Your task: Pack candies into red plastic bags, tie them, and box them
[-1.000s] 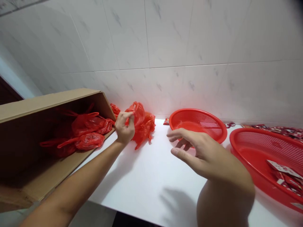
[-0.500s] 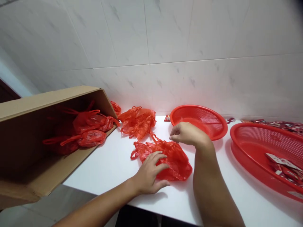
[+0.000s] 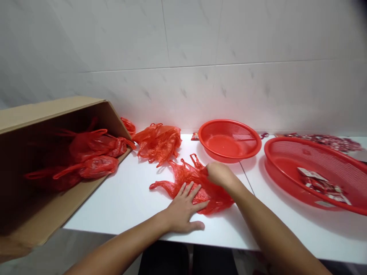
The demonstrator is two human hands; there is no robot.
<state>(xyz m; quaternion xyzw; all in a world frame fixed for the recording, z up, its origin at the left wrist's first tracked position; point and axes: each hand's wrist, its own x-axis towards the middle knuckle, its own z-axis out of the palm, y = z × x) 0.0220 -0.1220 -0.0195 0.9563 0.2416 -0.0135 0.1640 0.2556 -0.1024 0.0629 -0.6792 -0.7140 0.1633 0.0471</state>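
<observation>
A thin red plastic bag (image 3: 185, 173) lies crumpled on the white table in front of me, its loop handles pointing up and to the left. My left hand (image 3: 185, 210) rests flat on the bag's near side with its fingers spread. At the bag's upper right, my right hand (image 3: 219, 173) is closed around a bunch of the red plastic; its fingertips are hidden. Behind the bag, toward the wall, sits a loose pile of more red plastic bags (image 3: 159, 141).
On the left a cardboard box (image 3: 51, 109) lies on its side with several filled red bags (image 3: 99, 167) in it. A round red basket (image 3: 229, 139) stands at the back. Rightward, a larger red basket (image 3: 282, 183) holds small packets (image 3: 323, 185). More packets (image 3: 329, 142) lie along the wall.
My right hand has come down onto the bag and closed on its plastic. My left hand has flattened against the bag. The view has shifted a little to the right.
</observation>
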